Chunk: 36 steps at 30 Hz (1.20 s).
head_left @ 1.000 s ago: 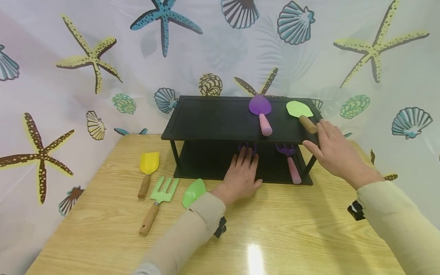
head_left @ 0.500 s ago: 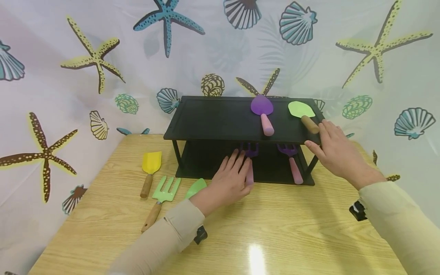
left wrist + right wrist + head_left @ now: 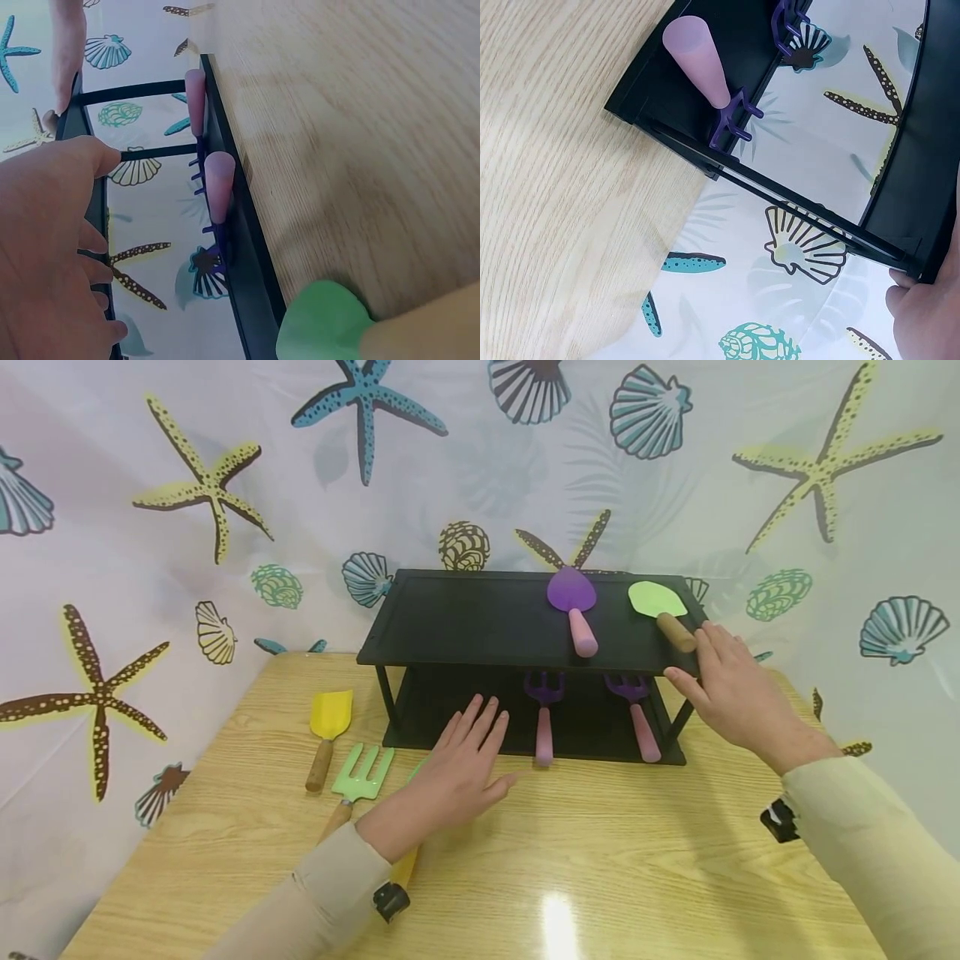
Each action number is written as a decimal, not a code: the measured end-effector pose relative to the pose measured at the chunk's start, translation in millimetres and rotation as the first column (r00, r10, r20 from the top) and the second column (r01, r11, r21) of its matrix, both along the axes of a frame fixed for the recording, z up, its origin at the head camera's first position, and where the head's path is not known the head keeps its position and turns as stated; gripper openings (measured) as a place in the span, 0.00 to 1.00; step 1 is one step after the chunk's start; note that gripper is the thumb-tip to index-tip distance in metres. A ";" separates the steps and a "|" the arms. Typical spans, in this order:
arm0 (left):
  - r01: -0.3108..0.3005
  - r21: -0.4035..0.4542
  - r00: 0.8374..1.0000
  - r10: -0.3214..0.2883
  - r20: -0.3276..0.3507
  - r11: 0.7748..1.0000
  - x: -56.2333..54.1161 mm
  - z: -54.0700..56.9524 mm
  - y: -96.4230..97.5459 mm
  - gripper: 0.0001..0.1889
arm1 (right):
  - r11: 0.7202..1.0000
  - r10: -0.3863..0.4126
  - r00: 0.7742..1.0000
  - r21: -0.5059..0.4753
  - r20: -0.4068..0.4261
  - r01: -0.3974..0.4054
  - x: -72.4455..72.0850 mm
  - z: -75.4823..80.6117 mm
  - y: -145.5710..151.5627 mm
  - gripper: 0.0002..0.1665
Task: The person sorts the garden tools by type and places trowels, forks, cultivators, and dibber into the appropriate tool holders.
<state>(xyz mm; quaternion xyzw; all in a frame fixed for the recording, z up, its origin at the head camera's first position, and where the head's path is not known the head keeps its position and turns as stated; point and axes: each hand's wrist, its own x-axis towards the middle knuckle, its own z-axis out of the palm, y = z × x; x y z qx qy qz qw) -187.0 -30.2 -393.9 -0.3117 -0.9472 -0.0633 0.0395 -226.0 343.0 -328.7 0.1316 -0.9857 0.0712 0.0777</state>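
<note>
My left hand [image 3: 453, 772] is over the table with fingers spread, left of a purple hand fork [image 3: 544, 735] with a pink handle. That fork lies on the lower level of the black shelf [image 3: 465, 618]. To its right on the same level lies a second purple fork [image 3: 645, 732]. Below the left hand is a green trowel [image 3: 322, 322], mostly hidden in the head view. My right hand [image 3: 738, 693] rests on the shelf's top right front corner, fingers extended and thumb at the front edge. Beside it lies a light-green trowel [image 3: 657, 600] with a wooden handle.
A purple trowel [image 3: 572, 592] with a pink handle lies on the top level. On the wooden table [image 3: 600, 860], left of the shelf, are a yellow scoop [image 3: 331, 714] and a green hand fork [image 3: 362, 781]. A patterned cloth [image 3: 480, 460] hangs behind.
My left hand has moved left and toward me, off the left purple fork, which now shows whole and sits nearer the shelf's front. The right hand has stayed at the corner.
</note>
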 end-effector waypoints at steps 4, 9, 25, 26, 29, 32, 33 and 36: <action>0.008 0.033 1.000 -0.008 -0.007 0.999 7.5 0.2 -11.2 0.42 | 1.000 -0.006 1.000 0.000 0.009 0.006 0.2 0.4 -0.5 0.52; 0.007 0.071 1.000 -0.007 0.007 0.997 18.6 0.4 -23.9 0.42 | 1.000 -0.005 1.000 0.003 0.023 0.005 0.1 0.7 -1.0 0.52; -0.006 0.135 0.998 0.015 -0.061 0.991 51.9 -18.1 -68.8 0.42 | 1.000 -0.002 1.000 -0.008 0.014 0.003 0.8 0.9 -1.2 0.51; -0.006 0.141 0.997 0.017 -0.070 0.990 53.3 -19.2 -70.4 0.42 | 1.000 -0.003 1.000 -0.011 0.012 0.003 1.1 0.8 -0.9 0.51; -0.011 0.133 0.996 0.022 -0.088 0.991 57.9 -23.4 -75.2 0.42 | 1.000 -0.005 1.000 -0.020 0.007 0.005 2.2 0.6 -0.8 0.51; -0.026 0.113 0.998 0.033 -0.062 0.993 63.6 -29.6 -78.8 0.43 | 1.000 -0.005 1.000 -0.023 0.008 0.005 2.2 -0.1 -0.9 0.52; -0.030 0.104 0.998 0.035 -0.047 0.994 65.7 -32.4 -79.7 0.43 | 1.000 -0.005 1.000 -0.025 0.008 0.005 2.3 -0.2 -1.0 0.52; -0.030 0.093 0.999 0.031 -0.008 0.995 71.9 -41.0 -81.1 0.44 | 1.000 -0.003 1.000 -0.026 0.009 0.003 1.5 -0.5 -1.2 0.51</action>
